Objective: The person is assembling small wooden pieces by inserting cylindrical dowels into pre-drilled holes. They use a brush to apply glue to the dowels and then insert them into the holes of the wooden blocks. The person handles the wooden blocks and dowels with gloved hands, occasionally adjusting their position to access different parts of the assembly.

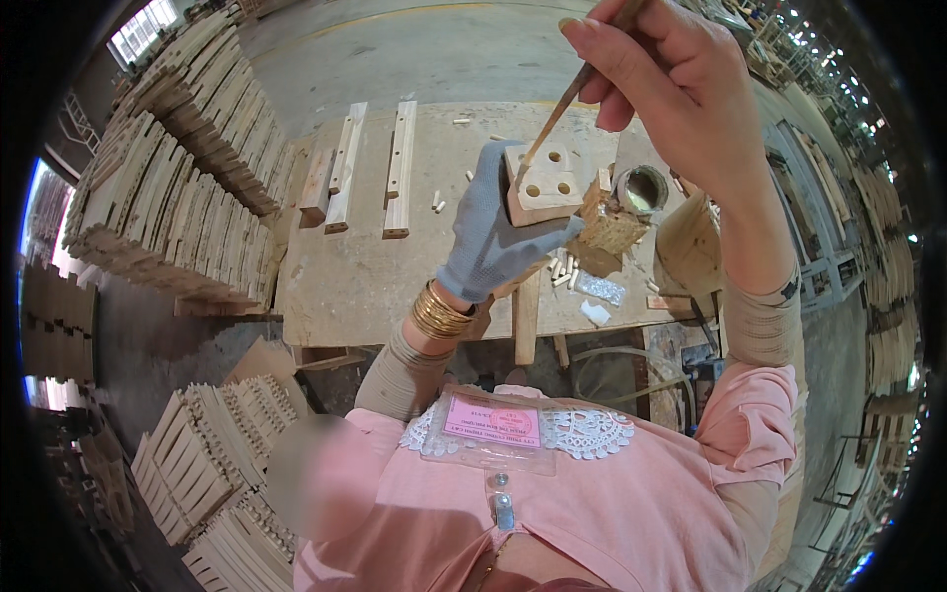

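Wood block (545, 205), round-holed, gripped by grey-gloved left hand (483, 229), slender stick (564, 107) pinched in right hand (681, 87)

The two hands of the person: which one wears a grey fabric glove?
The left hand, which grips the pale wooden block with round holes, wears it; the right hand is bare and holds a thin brown stick.

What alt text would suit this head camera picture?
A gloved left hand holds a holed wooden block while the bare right hand points a thin stick at it, over a worktable with small wooden pegs and an open container.
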`<action>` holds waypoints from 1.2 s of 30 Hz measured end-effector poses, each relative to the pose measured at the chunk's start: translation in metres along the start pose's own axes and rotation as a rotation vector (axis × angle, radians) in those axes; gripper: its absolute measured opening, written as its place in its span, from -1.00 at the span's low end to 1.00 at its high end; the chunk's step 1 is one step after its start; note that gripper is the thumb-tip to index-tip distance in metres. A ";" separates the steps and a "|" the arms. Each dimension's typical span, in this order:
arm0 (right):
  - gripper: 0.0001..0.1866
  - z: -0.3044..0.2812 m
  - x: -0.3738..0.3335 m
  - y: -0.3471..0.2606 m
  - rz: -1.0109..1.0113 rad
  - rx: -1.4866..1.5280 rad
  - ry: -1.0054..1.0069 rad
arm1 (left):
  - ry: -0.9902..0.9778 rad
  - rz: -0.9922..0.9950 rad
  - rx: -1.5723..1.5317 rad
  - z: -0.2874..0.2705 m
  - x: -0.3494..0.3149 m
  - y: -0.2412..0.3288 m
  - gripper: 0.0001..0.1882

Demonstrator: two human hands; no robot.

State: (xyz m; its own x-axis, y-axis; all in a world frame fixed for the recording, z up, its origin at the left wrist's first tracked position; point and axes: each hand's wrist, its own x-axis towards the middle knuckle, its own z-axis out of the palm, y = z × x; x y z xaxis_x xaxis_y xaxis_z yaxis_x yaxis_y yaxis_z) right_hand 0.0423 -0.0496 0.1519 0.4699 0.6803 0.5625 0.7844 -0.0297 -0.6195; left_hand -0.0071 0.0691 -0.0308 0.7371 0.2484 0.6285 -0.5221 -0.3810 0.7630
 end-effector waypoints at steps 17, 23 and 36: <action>-0.85 -0.005 -0.003 0.007 -0.160 -0.059 0.012 | -0.065 -0.117 -0.042 -0.001 -0.001 0.001 -0.32; -0.84 -0.008 -0.007 0.003 -0.196 0.093 0.334 | 0.054 0.030 -0.070 0.002 -0.002 -0.004 -0.33; -0.78 -0.004 -0.038 0.098 0.169 0.674 0.475 | 0.022 -0.044 -0.215 0.002 -0.001 0.000 -0.37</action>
State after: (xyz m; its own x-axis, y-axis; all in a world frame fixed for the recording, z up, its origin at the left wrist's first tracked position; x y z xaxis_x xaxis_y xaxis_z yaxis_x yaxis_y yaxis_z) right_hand 0.1027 -0.0816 0.0722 0.7979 0.3213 0.5100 0.3496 0.4426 -0.8258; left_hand -0.0071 0.0673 -0.0317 0.7530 0.2811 0.5950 -0.5706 -0.1714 0.8031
